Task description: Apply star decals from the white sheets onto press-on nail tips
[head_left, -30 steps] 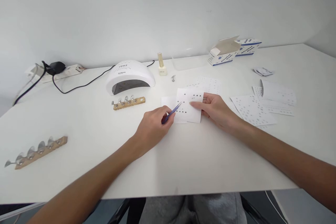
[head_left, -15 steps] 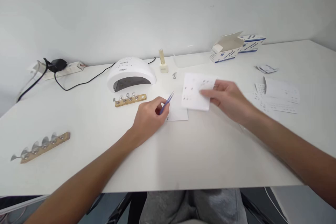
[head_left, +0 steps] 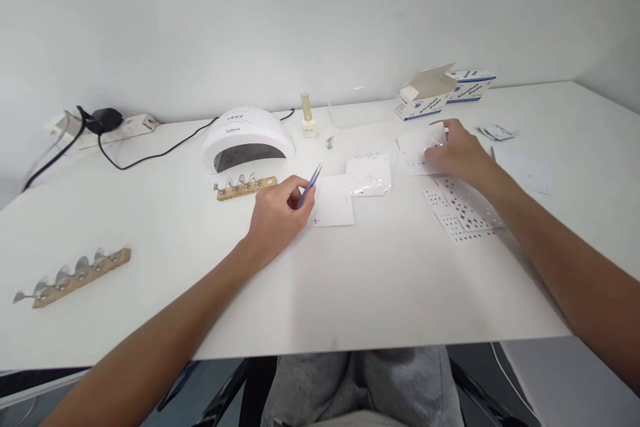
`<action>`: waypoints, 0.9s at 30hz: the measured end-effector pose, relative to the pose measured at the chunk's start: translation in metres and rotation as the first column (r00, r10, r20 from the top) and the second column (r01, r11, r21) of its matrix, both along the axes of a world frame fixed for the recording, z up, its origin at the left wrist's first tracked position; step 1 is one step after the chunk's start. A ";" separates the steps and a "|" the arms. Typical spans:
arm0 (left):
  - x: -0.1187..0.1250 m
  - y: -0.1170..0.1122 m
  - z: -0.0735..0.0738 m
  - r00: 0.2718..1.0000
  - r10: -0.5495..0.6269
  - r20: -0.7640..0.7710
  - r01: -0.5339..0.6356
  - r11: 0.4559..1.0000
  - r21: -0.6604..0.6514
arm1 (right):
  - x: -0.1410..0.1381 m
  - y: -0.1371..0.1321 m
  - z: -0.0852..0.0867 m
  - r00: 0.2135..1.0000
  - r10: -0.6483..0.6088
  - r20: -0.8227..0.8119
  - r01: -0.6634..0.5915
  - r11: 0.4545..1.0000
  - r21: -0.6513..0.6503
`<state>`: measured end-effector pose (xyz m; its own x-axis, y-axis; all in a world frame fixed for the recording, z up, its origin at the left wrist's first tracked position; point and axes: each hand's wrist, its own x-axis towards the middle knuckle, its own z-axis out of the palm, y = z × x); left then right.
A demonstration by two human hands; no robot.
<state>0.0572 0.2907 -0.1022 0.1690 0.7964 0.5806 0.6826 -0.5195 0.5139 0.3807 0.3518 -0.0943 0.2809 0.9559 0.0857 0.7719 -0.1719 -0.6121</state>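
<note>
My left hand (head_left: 278, 213) rests on the white table (head_left: 350, 293), closed round blue tweezers (head_left: 310, 183) whose tips point up and to the right. A small white paper (head_left: 334, 201) lies just right of that hand. Beside it is a clear sticker sheet (head_left: 370, 175). My right hand (head_left: 457, 152) is further right and back, fingers curled on a white sticker sheet (head_left: 417, 147). More sticker sheets with dark marks (head_left: 463, 213) lie under my right forearm.
A white nail lamp (head_left: 247, 140) stands at the back with a wooden strip of nail tips (head_left: 245, 187) before it. Another strip (head_left: 75, 277) lies far left. A polish bottle (head_left: 309, 120), two boxes (head_left: 435, 97), a power strip (head_left: 115, 127) and small packets (head_left: 495, 132) line the back.
My right hand has carried the sticker sheet off the small paper, set one sheet down in the middle, and moved right and back onto another sheet. My left hand drew back slightly with the tweezers.
</note>
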 end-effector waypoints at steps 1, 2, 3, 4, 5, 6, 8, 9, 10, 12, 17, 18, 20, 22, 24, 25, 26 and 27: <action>0.000 -0.001 0.000 1.000 -0.001 -0.009 0.001 1.000 -0.004 | -0.001 -0.001 0.000 1.000 0.008 0.009 -0.008 1.000 -0.014; 0.001 -0.001 0.000 1.000 -0.003 -0.017 0.002 1.000 -0.012 | -0.002 -0.002 0.000 1.000 0.011 0.027 -0.011 1.000 -0.021; 0.001 -0.002 0.000 1.000 -0.004 -0.023 0.003 1.000 -0.021 | -0.003 -0.003 -0.001 0.998 0.014 0.063 -0.013 1.000 -0.021; 0.001 -0.003 0.000 1.000 -0.004 -0.028 0.003 1.000 -0.029 | -0.003 -0.003 -0.001 0.994 0.018 0.108 -0.017 1.000 -0.007; 0.001 -0.003 0.000 0.999 -0.004 -0.032 0.002 0.999 -0.034 | -0.004 -0.003 -0.001 0.987 0.016 0.159 -0.018 1.000 0.012; 0.002 -0.004 0.000 0.999 -0.003 -0.038 0.002 0.999 -0.040 | -0.006 -0.004 0.000 0.979 0.011 0.206 -0.020 0.999 0.040; 0.002 -0.005 0.001 0.998 -0.002 -0.064 -0.002 0.997 -0.072 | -0.011 -0.006 0.001 0.967 0.009 0.254 -0.041 0.992 0.121; 0.003 -0.006 0.001 0.997 0.000 -0.080 -0.008 0.995 -0.096 | -0.014 -0.008 0.003 0.971 0.022 0.239 -0.062 0.985 0.160; 0.003 -0.006 0.001 0.995 0.001 -0.097 -0.013 0.992 -0.123 | -0.020 -0.011 0.004 0.979 0.050 0.197 -0.088 0.979 0.186; 0.004 -0.006 0.001 0.992 -0.008 -0.129 -0.014 0.986 -0.169 | -0.033 -0.020 0.007 0.987 0.157 0.039 -0.161 0.972 0.170; 0.005 -0.005 -0.001 0.986 -0.045 -0.162 0.013 0.981 -0.195 | -0.068 -0.041 0.002 0.916 0.309 -0.255 -0.308 0.950 0.043; 0.005 -0.006 -0.001 0.986 -0.046 -0.160 0.015 0.981 -0.193 | -0.073 -0.042 0.001 0.910 0.311 -0.275 -0.311 0.949 0.045; 0.004 -0.006 -0.002 0.986 -0.048 -0.158 0.018 0.982 -0.187 | -0.078 -0.044 -0.001 0.894 0.301 -0.333 -0.290 0.953 0.084; 0.004 -0.007 -0.001 0.986 -0.048 -0.157 0.018 0.983 -0.185 | -0.078 -0.043 0.000 0.855 0.274 -0.441 -0.233 0.962 0.145; 0.004 -0.007 -0.001 0.986 -0.049 -0.162 0.018 0.982 -0.190 | -0.075 -0.042 0.005 0.780 0.256 -0.572 -0.175 0.965 0.194; 0.004 -0.007 -0.001 0.985 -0.049 -0.164 0.017 0.981 -0.191 | -0.073 -0.041 0.007 0.734 0.259 -0.628 -0.160 0.964 0.210; 0.004 -0.007 -0.001 0.985 -0.050 -0.167 0.017 0.982 -0.191 | -0.072 -0.042 0.010 0.690 0.270 -0.672 -0.156 0.962 0.226; 0.004 -0.007 -0.001 0.984 -0.050 -0.169 0.017 0.982 -0.189 | -0.071 -0.042 0.012 0.652 0.288 -0.701 -0.166 0.957 0.238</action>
